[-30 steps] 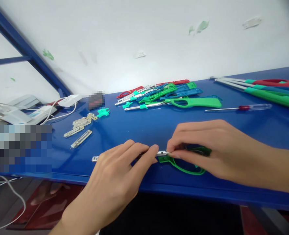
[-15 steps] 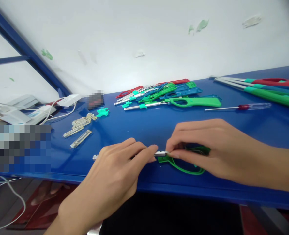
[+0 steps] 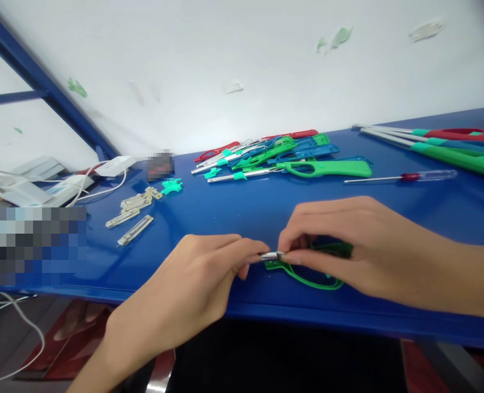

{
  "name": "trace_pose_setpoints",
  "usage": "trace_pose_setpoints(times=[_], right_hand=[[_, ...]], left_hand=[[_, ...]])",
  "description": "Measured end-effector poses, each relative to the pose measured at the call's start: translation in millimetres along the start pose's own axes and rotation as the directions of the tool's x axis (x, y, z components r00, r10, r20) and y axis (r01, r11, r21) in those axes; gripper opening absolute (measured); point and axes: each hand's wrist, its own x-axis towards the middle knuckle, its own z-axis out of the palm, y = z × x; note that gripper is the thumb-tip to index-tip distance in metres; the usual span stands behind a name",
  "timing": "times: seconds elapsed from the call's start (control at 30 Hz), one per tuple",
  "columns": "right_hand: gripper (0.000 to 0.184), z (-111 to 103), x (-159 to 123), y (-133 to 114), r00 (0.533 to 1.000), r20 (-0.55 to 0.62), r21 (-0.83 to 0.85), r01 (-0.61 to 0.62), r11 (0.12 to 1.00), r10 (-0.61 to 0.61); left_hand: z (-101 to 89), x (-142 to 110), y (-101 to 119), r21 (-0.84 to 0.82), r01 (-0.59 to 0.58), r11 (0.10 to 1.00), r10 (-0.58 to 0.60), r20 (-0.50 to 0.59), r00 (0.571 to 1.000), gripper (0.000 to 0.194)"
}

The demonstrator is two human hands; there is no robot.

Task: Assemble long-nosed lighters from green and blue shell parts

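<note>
A short length of silvery metal lighter tube (image 3: 271, 256) shows between my hands above the blue table. My left hand (image 3: 203, 273) is closed on it from the left, thumb and fingers pinching. From the right, the thumb and forefinger of my right hand (image 3: 344, 245) pinch its other end; whatever else is between those fingertips is too small to make out. Below and behind my right hand lies a green lighter casing (image 3: 307, 282), partly covered by that hand. The rest of the tube is hidden by my left hand.
Disassembled lighters (image 3: 328, 168) lie along the back, with a screwdriver (image 3: 426, 175) beside them. More long lighters (image 3: 455, 150) rest at far right. Small clear-cased parts (image 3: 135, 230) and turquoise pieces (image 3: 172, 186) lie left, near white cables (image 3: 123, 183). The table's front edge (image 3: 307, 316) is close.
My left hand has shifted its grip toward the right end of the tube, its fingers now straighter. The tube's left end no longer shows. My right hand has stayed nearly still.
</note>
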Motion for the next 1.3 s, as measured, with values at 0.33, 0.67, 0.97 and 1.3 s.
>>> trace_pose_setpoints(times=[0.33, 0.67, 0.97, 1.3], right_hand=[[0.024, 0, -1, -5, 0.996, 0.043, 0.048, -0.081, 0.996, 0.079], [0.021, 0, 0, -5, 0.997, 0.023, 0.044, -0.076, 0.996, 0.075], [0.016, 1, 2, -5, 0.993, 0.0, 0.024, -0.117, 0.993, 0.117], [0.019, -1, 1, -8, 0.984, 0.03, 0.047, -0.177, 0.983, 0.176]], left_hand=[[1.9, 6, -1, -0.112, 0.048, 0.993, -0.047, 0.014, 0.999, 0.039], [5.5, 0, 4, -0.023, 0.013, 1.0, -0.014, -0.034, 0.999, 0.048], [12.3, -2, 6, 0.049, 0.036, 0.998, -0.035, -0.023, 0.999, 0.048], [6.9, 6, 7, -0.023, 0.017, 1.0, -0.018, -0.024, 1.0, 0.048]])
